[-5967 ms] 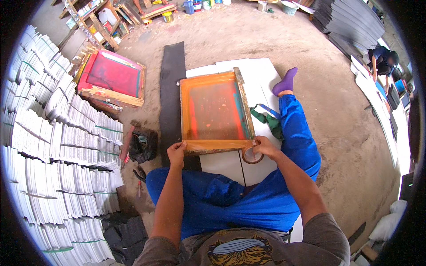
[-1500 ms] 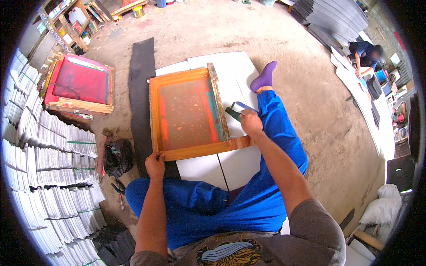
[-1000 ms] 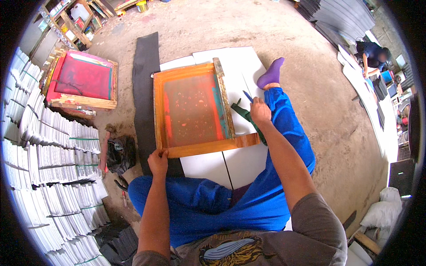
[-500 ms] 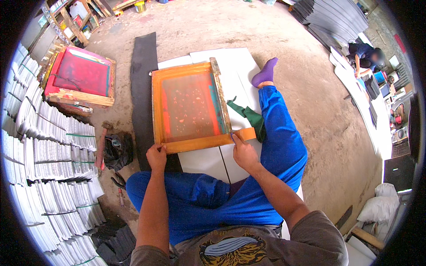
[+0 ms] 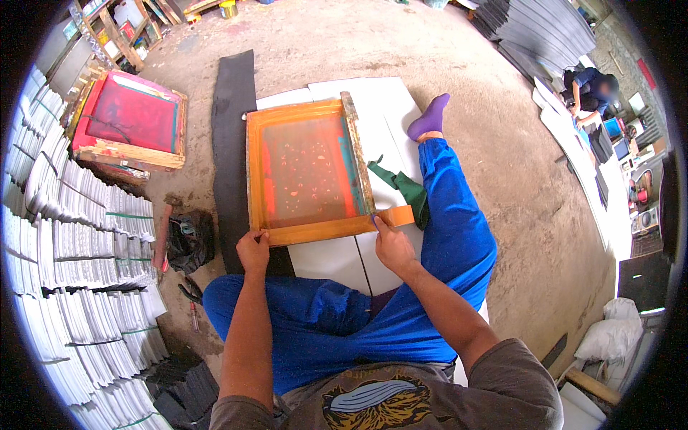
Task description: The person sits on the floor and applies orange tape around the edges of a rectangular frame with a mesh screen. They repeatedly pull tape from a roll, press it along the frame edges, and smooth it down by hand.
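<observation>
A screen-printing frame (image 5: pixel 347 132) with an orange-brown border lies before me, its mesh (image 5: pixel 304 165) marked with small pale shapes and red and teal streaks. Along its near side runs a strip of brown tape (image 5: pixel 315 232). At the near left corner my left hand (image 5: pixel 253 252) is closed, thumb and fingers pinching the tape's end. My right hand (image 5: pixel 394 245) is closed at the near right corner, with a small bluish thing barely showing at its fingertips. Past that corner a wider brown piece of tape (image 5: pixel 396 216) sticks out; whether it is the roll cannot be seen.
White boards (image 5: pixel 326 264) and a black strip (image 5: pixel 234 143) lie beneath and beside the frame. A green cloth (image 5: pixel 405 186) rests by my right leg. Left are a pink screen (image 5: pixel 136 115), a black bag (image 5: pixel 190 240) and stacked white sheets (image 5: pixel 86 251). Another person (image 5: pixel 591 89) works far right.
My hands and the tape stay almost where they were. The view has shifted very slightly, and the far person's arms have moved a little.
</observation>
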`<state>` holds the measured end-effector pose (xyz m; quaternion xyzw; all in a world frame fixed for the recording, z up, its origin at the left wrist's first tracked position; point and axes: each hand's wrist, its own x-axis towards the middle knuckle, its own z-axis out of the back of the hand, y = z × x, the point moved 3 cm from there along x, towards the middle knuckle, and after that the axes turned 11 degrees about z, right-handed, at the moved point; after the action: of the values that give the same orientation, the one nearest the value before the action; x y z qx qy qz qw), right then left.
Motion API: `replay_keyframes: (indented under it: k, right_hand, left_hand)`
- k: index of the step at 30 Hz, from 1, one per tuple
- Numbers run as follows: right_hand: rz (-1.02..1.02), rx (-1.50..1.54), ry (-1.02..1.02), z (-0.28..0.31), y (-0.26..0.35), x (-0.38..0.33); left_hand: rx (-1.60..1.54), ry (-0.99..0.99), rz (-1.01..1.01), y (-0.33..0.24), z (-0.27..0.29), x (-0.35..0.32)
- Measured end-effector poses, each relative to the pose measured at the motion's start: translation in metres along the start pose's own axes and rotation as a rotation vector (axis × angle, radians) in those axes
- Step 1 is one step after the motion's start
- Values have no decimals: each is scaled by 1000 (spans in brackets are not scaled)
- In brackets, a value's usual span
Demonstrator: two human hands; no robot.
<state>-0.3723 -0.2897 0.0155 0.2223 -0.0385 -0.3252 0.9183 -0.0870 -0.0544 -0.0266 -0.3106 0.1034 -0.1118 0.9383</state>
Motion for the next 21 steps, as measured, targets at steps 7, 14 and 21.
replay_keyframes:
  k: [7, 14, 21]
  right_hand:
    - [-36, -42, 70, -5, 2, 2]
    - [-47, -97, 133, -6, 10, 1]
    - [-30, -83, 219, 1, 19, -8]
  left_hand:
    - [7, -4, -19, 1, -1, 1]
    - [-1, -4, -16, 1, -4, 2]
    - [5, -42, -23, 3, -2, 0]
